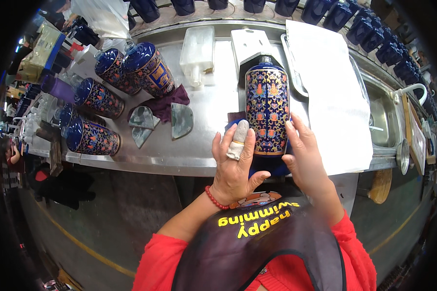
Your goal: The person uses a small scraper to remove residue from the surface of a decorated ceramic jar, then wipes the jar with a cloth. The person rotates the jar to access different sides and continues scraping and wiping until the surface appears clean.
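Note:
A dark blue bottle (267, 109) with a colourful floral pattern lies in front of me, its clear neck pointing away. Its far end rests at a dark angular holder, and blue cloth (272, 166) shows under its near end. At its lower left side is my left hand (234, 167), fingers stretched and spread; a grey cloth cover (239, 138) with a yellow band wraps one finger. My right hand (307, 155) is at the bottle's lower right side, fingers extended, fingertips close to or touching it. Neither hand is closed around the bottle.
Several patterned bottles (98, 99) stand at the left of the metal table (211, 155). Nearby are a purple cloth (164, 107), grey curved plates (181, 120) and a clear bottle (197, 51). White sheet (332, 102) covers the right, before a sink (382, 123). Blue bottles (337, 18) line the back.

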`<state>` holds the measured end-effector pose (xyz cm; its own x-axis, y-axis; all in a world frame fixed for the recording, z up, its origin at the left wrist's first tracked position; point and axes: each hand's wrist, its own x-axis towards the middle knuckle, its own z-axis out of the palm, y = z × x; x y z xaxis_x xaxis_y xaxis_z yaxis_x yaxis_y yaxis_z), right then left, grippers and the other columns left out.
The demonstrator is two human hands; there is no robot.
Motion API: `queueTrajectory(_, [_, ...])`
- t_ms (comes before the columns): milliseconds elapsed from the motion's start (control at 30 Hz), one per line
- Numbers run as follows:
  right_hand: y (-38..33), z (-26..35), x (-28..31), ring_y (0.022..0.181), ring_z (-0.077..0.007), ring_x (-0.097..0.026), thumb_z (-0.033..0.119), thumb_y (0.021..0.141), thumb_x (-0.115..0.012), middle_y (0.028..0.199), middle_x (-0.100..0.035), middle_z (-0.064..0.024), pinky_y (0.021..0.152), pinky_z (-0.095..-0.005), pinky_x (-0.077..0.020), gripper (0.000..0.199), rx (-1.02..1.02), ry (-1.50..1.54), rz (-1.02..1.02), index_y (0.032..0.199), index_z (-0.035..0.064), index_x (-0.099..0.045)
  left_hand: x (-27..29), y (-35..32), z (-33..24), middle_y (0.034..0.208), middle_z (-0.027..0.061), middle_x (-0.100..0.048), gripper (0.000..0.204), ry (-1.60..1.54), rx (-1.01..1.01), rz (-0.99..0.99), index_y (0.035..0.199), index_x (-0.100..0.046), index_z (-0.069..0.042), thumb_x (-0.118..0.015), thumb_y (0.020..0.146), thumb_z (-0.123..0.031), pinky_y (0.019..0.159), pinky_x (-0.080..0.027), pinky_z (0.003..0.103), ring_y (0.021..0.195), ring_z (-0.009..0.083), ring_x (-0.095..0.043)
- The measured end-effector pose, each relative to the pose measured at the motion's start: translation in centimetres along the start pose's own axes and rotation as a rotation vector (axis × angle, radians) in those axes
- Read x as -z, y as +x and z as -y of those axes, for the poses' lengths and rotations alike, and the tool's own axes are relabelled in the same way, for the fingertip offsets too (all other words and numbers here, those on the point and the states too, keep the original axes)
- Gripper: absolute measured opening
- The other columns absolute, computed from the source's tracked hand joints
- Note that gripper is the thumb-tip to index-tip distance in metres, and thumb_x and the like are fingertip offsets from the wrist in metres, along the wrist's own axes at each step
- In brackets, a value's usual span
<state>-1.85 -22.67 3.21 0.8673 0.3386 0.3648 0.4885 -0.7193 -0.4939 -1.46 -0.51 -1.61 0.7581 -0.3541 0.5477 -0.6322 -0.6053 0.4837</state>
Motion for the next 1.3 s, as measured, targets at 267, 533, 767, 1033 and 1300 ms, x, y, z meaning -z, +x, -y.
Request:
queueTrajectory(267, [1.1,0.0,0.1,0.133,-0.046,-0.047,0.028,0.099,-0.065,0.158,-0.033,-0.0306,0.111,-0.0506,-0.0393,0.064,0.018,0.04,-0.005,0.152,-0.0008,-0.044,0.6,1.8,1.3,0.159,0.0256,-0.037,0.094,-0.156,-0.004,0.061,0.158,-0.033,0.001,-0.044,0.098,-0.07,0.119,-0.013,0.06,0.147,0.0444,-0.03])
queueTrajectory(533, [2.2,-0.3,0.7,0.128,-0.0433,-0.048,0.026,0.095,-0.069,0.158,-0.033,-0.0282,0.109,-0.0494,-0.0402,0.069,0.026,0.044,0.034,0.154,0.0036,-0.043,1.1,3.6,1.9,0.157,0.0272,-0.04,0.095,-0.168,-0.122,0.078,0.157,-0.035,0.003,-0.044,0.097,-0.071,0.12,-0.016,0.058,0.146,0.0469,-0.034])
queueTrajectory(767, [3.1,-0.4,0.9,0.122,-0.0423,-0.05,0.024,0.09,-0.074,0.158,-0.032,-0.0273,0.107,-0.0485,-0.0423,0.074,-0.026,0.021,0.056,0.155,0.0069,-0.043,0.3,5.4,2.6,0.157,0.0319,-0.035,0.1,-0.219,-0.075,0.09,0.158,-0.031,0.002,-0.046,0.095,-0.073,0.12,-0.018,0.061,0.147,0.0488,-0.03])
queueTrajectory(1033, [4.2,-0.6,1.6,0.122,-0.0423,-0.051,0.023,0.089,-0.074,0.158,-0.032,-0.0282,0.106,-0.0479,-0.0436,0.076,-0.045,0.09,0.049,0.156,0.0079,-0.042,1.0,7.1,3.7,0.161,0.0301,-0.03,0.101,-0.439,-0.065,0.106,0.159,-0.027,0.004,-0.045,0.096,-0.073,0.122,-0.018,0.056,0.149,0.0492,-0.026])
queueTrajectory(1300, [5.6,-1.2,1.6,0.122,-0.0429,-0.05,0.021,0.088,-0.074,0.156,-0.034,-0.0266,0.105,-0.0487,-0.0436,0.077,-0.041,0.01,0.061,0.156,0.0071,-0.04,0.2,8.4,3.5,0.161,0.0291,-0.03,0.1,-0.299,-0.078,0.111,0.162,-0.025,-0.003,-0.046,0.094,-0.074,0.122,-0.015,0.061,0.15,0.0491,-0.024])
